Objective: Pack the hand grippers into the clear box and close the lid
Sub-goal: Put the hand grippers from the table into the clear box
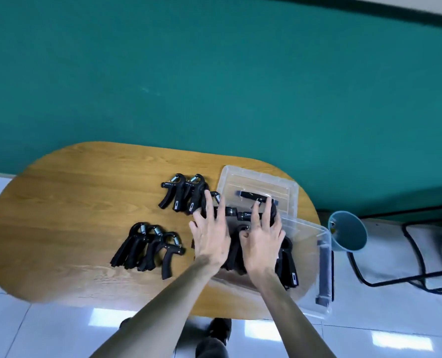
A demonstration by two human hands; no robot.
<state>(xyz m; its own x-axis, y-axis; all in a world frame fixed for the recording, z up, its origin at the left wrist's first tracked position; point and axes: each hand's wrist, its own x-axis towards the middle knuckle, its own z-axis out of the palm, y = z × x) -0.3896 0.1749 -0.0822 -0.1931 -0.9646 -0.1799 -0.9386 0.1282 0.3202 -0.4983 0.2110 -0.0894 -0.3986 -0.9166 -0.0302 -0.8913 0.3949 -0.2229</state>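
Observation:
A clear plastic box [307, 236] sits at the right end of the oval wooden table [72, 192], with several black hand grippers [288, 264] lying inside it. Both my hands rest flat on those grippers. My left hand [210, 233] has its fingers spread over the box's left part. My right hand [262, 236] presses beside it, thumb curled on a handle. The clear lid [256, 182] with a dark latch lies behind the box. Two loose grippers [186, 193] lie left of the lid. Three more grippers [150, 248] lie nearer me.
The box's right end overhangs the table edge, a dark handle [324, 272] on its side. A teal funnel-shaped bin [347, 231] stands on the floor right of the table, next to a black metal frame [421, 254]. Behind is a green wall. My shoes [218, 329] show below.

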